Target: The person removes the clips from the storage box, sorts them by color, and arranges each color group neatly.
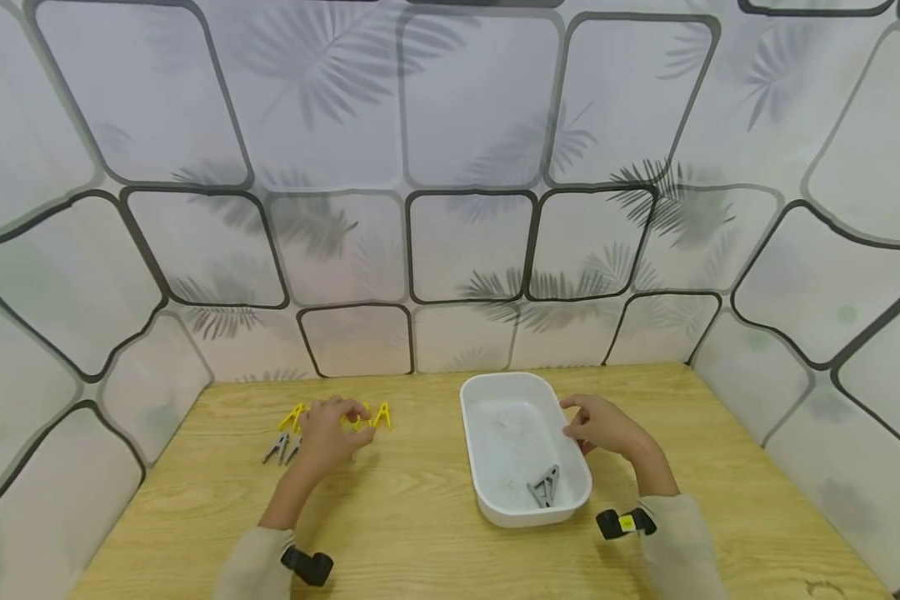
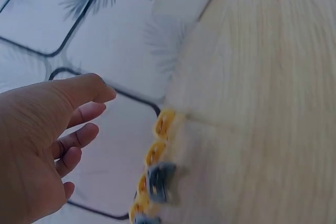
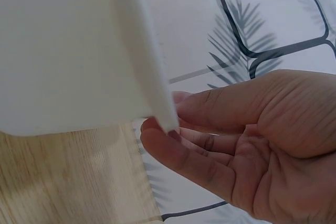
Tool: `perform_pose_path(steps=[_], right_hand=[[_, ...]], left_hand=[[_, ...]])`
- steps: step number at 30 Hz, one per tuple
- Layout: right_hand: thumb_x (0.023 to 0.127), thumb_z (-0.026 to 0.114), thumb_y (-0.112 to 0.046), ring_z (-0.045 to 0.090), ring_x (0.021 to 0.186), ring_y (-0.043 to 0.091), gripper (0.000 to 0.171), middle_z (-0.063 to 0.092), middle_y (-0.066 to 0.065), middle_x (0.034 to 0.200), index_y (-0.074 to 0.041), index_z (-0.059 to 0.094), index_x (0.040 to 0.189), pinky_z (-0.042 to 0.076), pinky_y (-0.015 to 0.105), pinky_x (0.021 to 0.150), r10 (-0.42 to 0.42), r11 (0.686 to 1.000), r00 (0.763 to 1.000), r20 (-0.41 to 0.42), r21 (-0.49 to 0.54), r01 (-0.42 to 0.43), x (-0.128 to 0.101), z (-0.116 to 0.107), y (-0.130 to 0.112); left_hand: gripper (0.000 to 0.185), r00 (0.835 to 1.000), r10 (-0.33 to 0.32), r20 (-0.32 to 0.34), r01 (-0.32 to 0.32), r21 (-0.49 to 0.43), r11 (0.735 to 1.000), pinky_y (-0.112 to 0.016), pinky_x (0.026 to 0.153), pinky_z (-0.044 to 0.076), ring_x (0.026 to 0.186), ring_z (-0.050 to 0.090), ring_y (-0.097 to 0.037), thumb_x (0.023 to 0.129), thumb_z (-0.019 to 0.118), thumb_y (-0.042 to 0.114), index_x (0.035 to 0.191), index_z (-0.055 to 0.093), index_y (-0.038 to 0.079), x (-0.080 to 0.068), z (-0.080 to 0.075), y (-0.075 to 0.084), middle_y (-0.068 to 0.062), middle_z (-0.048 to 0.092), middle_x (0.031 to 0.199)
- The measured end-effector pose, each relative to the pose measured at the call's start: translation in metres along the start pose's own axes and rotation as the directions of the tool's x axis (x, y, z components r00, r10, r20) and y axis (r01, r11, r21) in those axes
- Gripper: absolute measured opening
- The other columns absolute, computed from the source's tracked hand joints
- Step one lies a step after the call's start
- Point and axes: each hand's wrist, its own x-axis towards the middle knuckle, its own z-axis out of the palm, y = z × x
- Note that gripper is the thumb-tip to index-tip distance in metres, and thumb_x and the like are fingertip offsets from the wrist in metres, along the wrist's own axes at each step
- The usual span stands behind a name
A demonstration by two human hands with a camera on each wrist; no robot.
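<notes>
My left hand [image 1: 335, 427] hovers over a row of yellow clothespins [image 1: 382, 415] on the wooden table, fingers loosely spread and holding nothing. In the left wrist view the left hand [image 2: 73, 124] hangs just above the yellow clothespins [image 2: 163, 124] and a grey one [image 2: 160, 179]. Two grey clothespins [image 1: 279, 448] lie left of that hand. A white tub [image 1: 471, 433] stands mid-table with one grey clothespin [image 1: 545, 486] inside. My right hand [image 1: 596, 425] is at the tub's right rim, fingers relaxed and empty; in the right wrist view the right hand [image 3: 210, 142] sits beside the tub wall [image 3: 68, 51].
Patterned wall panels [image 1: 465, 242] enclose the table on the back and both sides. Bare wood [image 1: 397, 517] lies in front of the tub and between the hands. Small black devices are strapped at both wrists.
</notes>
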Motion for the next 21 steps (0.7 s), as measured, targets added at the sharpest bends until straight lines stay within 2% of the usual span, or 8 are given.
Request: perform_pose_path(steps=[6, 10, 13, 16, 21], right_hand=[[0.098, 0.061, -0.001, 0.067, 0.069, 0.019, 0.048, 0.064, 0.015, 0.086, 0.012, 0.046, 0.141, 0.061, 0.045, 0.072, 0.002, 1.0, 1.0, -0.002, -0.008, -0.002, 0.001, 0.0, 0.001], [0.097, 0.062, -0.001, 0.067, 0.068, 0.019, 0.049, 0.064, 0.015, 0.085, 0.013, 0.046, 0.141, 0.061, 0.045, 0.071, 0.008, 1.0, 1.0, 0.0, -0.01, -0.008, 0.001, 0.0, 0.002], [0.097, 0.062, -0.002, 0.067, 0.068, 0.019, 0.05, 0.065, 0.016, 0.086, 0.012, 0.046, 0.142, 0.061, 0.045, 0.072, 0.017, 1.0, 1.0, -0.001, -0.008, -0.017, 0.001, 0.0, 0.003], [0.097, 0.062, -0.002, 0.067, 0.069, 0.019, 0.05, 0.065, 0.017, 0.087, 0.011, 0.046, 0.143, 0.061, 0.043, 0.072, 0.023, 1.0, 1.0, -0.005, -0.001, -0.023, 0.002, 0.0, 0.002], [0.097, 0.062, -0.002, 0.068, 0.07, 0.018, 0.05, 0.066, 0.017, 0.086, 0.012, 0.046, 0.142, 0.061, 0.041, 0.07, 0.014, 1.0, 1.0, -0.001, 0.002, -0.014, 0.002, -0.001, 0.0]], left_hand=[[0.011, 0.993, 0.1, 0.061, -0.098, -0.037, 0.994, -0.05, 0.082, 0.024, 0.091, 0.047, -0.028, 0.087, 0.08, 0.02, 0.093, 0.071, 0.016, 0.021, 0.014, 0.033, -0.008, 0.063, 0.091], [0.011, 0.977, 0.19, 0.101, -0.183, -0.072, 0.98, -0.048, 0.083, 0.025, 0.094, 0.047, -0.027, 0.086, 0.08, 0.021, 0.091, 0.071, 0.019, 0.033, 0.025, 0.064, -0.003, 0.062, 0.088], [0.011, 0.95, 0.281, 0.135, -0.269, -0.096, 0.958, -0.048, 0.083, 0.025, 0.092, 0.046, -0.025, 0.086, 0.081, 0.022, 0.091, 0.072, 0.017, 0.041, 0.035, 0.09, -0.004, 0.063, 0.088], [0.012, 0.913, 0.364, 0.182, -0.349, -0.11, 0.931, -0.047, 0.084, 0.026, 0.088, 0.045, -0.022, 0.086, 0.08, 0.021, 0.092, 0.072, 0.015, 0.047, 0.046, 0.114, -0.006, 0.066, 0.089], [0.01, 0.85, 0.435, 0.297, -0.417, -0.125, 0.9, -0.045, 0.087, 0.03, 0.087, 0.047, -0.017, 0.087, 0.08, 0.023, 0.092, 0.073, 0.018, 0.054, 0.067, 0.152, -0.001, 0.065, 0.088]])
